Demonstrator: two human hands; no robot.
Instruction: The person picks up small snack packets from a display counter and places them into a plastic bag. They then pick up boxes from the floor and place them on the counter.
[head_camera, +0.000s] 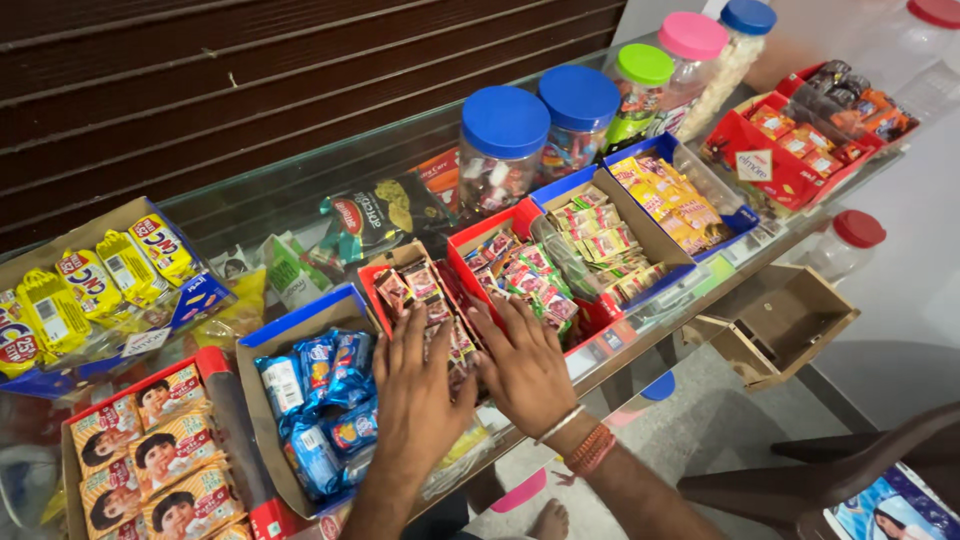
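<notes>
Glass counter (250, 215), snack boxes (310, 410), lidded jars (503, 145)

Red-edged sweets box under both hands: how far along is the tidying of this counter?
Looks done: the blue wrappers sit in their carton, the yellow packs fill the blue box, and the jars are capped. In hand: left hand and right hand lie flat on the small packets in the red-edged box. Left, it seems: an empty cardboard box below the counter edge.
</notes>
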